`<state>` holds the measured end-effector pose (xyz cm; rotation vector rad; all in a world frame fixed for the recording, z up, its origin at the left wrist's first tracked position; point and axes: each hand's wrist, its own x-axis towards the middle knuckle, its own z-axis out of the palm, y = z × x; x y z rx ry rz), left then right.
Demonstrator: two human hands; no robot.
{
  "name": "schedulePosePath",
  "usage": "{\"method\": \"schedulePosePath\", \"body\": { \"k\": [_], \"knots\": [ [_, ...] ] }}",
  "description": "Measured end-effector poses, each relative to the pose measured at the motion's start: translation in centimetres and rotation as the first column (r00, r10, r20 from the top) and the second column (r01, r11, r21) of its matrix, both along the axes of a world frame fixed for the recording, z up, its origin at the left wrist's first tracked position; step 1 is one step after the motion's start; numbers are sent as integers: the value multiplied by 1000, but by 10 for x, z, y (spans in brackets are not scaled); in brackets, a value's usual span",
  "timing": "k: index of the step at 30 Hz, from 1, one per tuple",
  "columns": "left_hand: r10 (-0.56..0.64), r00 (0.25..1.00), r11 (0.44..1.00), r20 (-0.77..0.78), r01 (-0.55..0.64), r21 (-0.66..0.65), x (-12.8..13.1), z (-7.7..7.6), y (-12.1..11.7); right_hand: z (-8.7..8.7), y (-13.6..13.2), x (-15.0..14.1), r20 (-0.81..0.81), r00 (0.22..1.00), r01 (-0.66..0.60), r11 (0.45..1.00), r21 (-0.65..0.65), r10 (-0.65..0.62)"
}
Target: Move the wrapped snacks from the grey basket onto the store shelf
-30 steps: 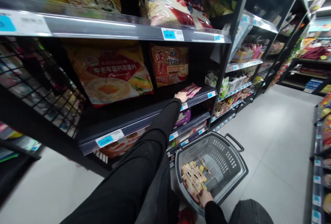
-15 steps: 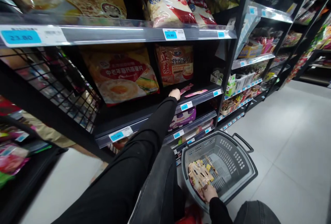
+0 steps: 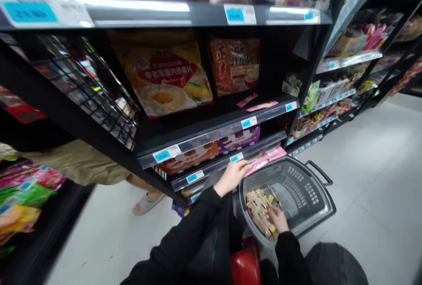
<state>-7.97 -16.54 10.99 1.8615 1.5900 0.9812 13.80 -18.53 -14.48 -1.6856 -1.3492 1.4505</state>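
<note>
My left hand point(image 3: 231, 175) pinches the near end of a long pink packet point(image 3: 267, 157), which stretches over the shelf-side rim of a grey shopping basket point(image 3: 330, 195). Down inside the basket, my right hand point(image 3: 278, 219) rests against a pile of small beige and yellow packets point(image 3: 257, 209); its fingers look bent and slightly apart, with motion blur on them. On the shelf above the basket lie two more pink packets, a short one point(image 3: 247, 100) and a longer one point(image 3: 263, 106).
Behind the loose packets stand a yellow oatmeal bag point(image 3: 171, 85) and an orange cereal bag point(image 3: 235, 66). Purple and orange multipacks fill the shelf below. A black wire grid point(image 3: 95, 96) closes the left side. Another person's leg and sandal point(image 3: 148, 203) show beyond it.
My left hand has come off the shelf and down to the basket's rim, bringing a pink packet. My right hand has shifted over the small packets. The view has tilted down and left.
</note>
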Motion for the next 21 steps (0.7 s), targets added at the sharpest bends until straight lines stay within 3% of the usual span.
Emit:
{"method": "schedulePosePath", "body": {
  "k": [2, 4, 7, 9, 12, 21],
  "knots": [
    [-66, 998, 994, -17, 65, -87, 19, -41, -18, 24, 1, 8, -321, 938, 118, 991, -63, -132],
    [-93, 995, 983, -20, 89, -162, 32, -80, -29, 42, 2, 19, -589, 763, 238, 963, -127, -267],
    [-116, 993, 965, -29, 106, -240, 41, -126, -35, 56, 2, 33, -765, 557, 270, 941, -202, -324],
    [-152, 987, 953, -42, 135, -272, 43, -145, -34, 59, 1, 39, -804, 536, 230, 961, -154, -258],
    [-177, 982, 943, -64, 151, -296, 45, -158, -29, 60, -1, 43, -778, 600, 205, 976, -76, -186],
    [-212, 976, 917, -47, 182, -354, 47, -163, -21, 59, 4, 45, -626, 744, 309, 951, 13, -233]
  ]
}}
